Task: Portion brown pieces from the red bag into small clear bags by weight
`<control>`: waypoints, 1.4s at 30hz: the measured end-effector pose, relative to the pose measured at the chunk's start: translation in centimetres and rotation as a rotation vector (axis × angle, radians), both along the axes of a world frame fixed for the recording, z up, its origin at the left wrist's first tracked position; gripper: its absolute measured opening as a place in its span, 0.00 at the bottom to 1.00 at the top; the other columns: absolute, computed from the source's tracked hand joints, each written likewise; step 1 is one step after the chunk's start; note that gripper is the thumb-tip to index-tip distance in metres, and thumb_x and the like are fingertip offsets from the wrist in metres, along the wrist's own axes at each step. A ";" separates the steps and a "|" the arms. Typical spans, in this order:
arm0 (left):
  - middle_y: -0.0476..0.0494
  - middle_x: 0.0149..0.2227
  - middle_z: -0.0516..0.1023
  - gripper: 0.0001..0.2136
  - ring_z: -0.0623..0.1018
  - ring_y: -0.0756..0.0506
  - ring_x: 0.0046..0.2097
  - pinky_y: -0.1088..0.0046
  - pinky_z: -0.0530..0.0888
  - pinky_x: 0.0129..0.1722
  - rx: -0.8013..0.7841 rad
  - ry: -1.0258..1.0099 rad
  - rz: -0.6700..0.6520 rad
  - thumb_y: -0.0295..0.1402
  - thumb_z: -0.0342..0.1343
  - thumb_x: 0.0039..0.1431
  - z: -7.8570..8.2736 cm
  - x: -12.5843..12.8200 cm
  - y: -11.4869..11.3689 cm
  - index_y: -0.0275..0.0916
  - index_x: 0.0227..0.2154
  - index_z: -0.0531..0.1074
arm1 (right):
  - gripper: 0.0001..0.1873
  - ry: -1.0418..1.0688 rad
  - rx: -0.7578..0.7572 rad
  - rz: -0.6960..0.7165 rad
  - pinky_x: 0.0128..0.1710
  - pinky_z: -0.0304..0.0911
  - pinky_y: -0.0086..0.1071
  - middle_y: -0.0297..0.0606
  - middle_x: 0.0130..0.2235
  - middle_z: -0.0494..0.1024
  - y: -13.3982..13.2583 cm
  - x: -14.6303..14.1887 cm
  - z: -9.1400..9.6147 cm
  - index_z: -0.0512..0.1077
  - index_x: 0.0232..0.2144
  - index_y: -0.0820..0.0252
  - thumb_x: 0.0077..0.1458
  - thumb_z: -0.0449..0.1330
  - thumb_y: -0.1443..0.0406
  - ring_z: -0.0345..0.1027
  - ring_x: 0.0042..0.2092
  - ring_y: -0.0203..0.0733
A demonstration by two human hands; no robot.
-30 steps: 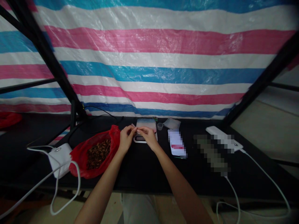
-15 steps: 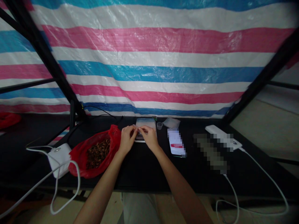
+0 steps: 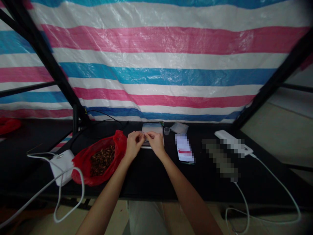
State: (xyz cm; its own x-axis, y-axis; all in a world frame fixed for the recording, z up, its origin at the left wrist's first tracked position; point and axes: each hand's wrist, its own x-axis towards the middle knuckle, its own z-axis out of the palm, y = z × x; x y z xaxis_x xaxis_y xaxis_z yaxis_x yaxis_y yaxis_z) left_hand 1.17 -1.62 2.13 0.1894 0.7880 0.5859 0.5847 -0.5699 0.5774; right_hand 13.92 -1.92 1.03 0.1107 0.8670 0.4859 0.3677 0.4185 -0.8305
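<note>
Both hands meet over a flat silver-and-white board-like object (image 3: 152, 126) at the back middle of the black table. My left hand (image 3: 134, 141) is closed, thumb and forefinger pinched together. Close against it, my right hand (image 3: 155, 142) pinches in the same way. Between the fingertips shows a bit of something pale and translucent, too small and covered to name. Just right of the hands stand a small clear cup (image 3: 167, 131) and a flat translucent plastic bag (image 3: 179, 128). Left of my left hand lies an open red plastic bag (image 3: 119, 153) holding many brown, seed-like pieces (image 3: 102, 159).
A phone (image 3: 184, 148) with its screen lit lies to the right. Beyond it are a blurred-out item (image 3: 220, 160) and a white power bank (image 3: 232, 143), both with white cables. A white box (image 3: 61, 166) with a looped cable sits far left. Striped sheeting (image 3: 166, 76) hangs behind.
Very little differs. The fingers have shifted slightly while the hands stay together in the same place; the whole view has moved a touch.
</note>
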 end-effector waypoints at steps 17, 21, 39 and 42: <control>0.51 0.19 0.64 0.13 0.66 0.50 0.26 0.75 0.60 0.27 -0.043 0.030 0.135 0.36 0.49 0.53 -0.5 -0.1 0.0 0.38 0.17 0.59 | 0.10 0.073 0.033 0.148 0.40 0.68 0.31 0.37 0.36 0.78 -0.3 -0.4 -0.1 0.73 0.37 0.58 0.51 0.55 0.65 0.73 0.37 0.39; 0.50 0.20 0.66 0.12 0.67 0.49 0.27 0.75 0.61 0.28 -0.035 0.060 0.140 0.36 0.49 0.52 -0.5 0.1 0.0 0.38 0.17 0.61 | 0.11 -0.023 0.046 0.133 0.40 0.67 0.31 0.37 0.36 0.78 -0.4 -0.2 0.1 0.72 0.39 0.57 0.53 0.53 0.67 0.72 0.37 0.39; 0.44 0.20 0.74 0.15 0.73 0.46 0.24 0.75 0.59 0.24 -0.286 0.124 0.188 0.40 0.46 0.55 2.0 -0.6 -1.4 0.39 0.22 0.72 | 0.09 -0.035 0.082 0.063 0.39 0.67 0.31 0.36 0.35 0.77 -1.8 -0.2 2.0 0.73 0.35 0.56 0.53 0.54 0.65 0.72 0.36 0.39; 0.42 0.23 0.76 0.15 0.74 0.45 0.26 0.74 0.60 0.25 -0.265 0.180 0.203 0.39 0.44 0.57 2.5 -0.7 -1.7 0.39 0.26 0.73 | 0.07 -0.059 0.065 0.031 0.37 0.67 0.31 0.37 0.34 0.78 -2.0 -0.2 2.0 0.73 0.34 0.58 0.51 0.56 0.66 0.73 0.35 0.40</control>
State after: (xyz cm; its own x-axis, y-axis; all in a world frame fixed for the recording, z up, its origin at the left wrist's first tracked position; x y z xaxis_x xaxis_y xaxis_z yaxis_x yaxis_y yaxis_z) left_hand 0.43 -3.30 4.64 0.0951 0.9397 0.3284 0.7756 -0.2768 0.5673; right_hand 13.70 -3.89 3.00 0.0535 0.8361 0.5460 0.4014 0.4827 -0.7784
